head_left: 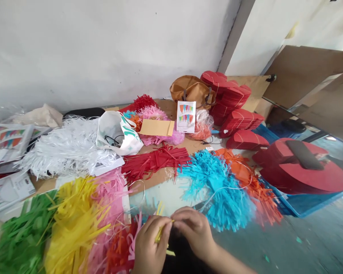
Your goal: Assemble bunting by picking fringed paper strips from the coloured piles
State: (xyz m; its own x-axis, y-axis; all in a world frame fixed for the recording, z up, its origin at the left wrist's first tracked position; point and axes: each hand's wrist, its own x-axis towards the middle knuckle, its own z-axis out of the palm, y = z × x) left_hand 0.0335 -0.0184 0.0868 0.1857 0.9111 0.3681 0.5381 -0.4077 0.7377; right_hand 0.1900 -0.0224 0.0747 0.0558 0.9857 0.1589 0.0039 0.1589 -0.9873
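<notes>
the worktable point(157, 192) shows only in patches, its near side hidden under paper fringe. at the right a blue crate point(316, 205) is mostly covered by a red paper stack point(285, 173), with a dark slab point(304, 154) lying on top. the white fringe point(63, 146) spreads at the far left, partly behind a white tote bag point(133, 142) whose dark contents are hard to make out. turquoise fringe point(217, 182) overlaps orange fringe point(241, 171) on the right; yellow fringe point(74, 213) lies beside green fringe point(20, 232), which the frame's corner cuts off.

the left hand point(153, 241), cut off at the wrist, points up and away, fingers curled round a small yellow tassel point(159, 234) — its middle is lost inside the grip. the right hand point(196, 230) comes in from the lower right, forearm slanting, wrist bent toward the left hand, thumb and forefinger pinching the tassel's tip. the fingertips nearly meet, over the near edge of the table — what is dark below them can't be told.
</notes>
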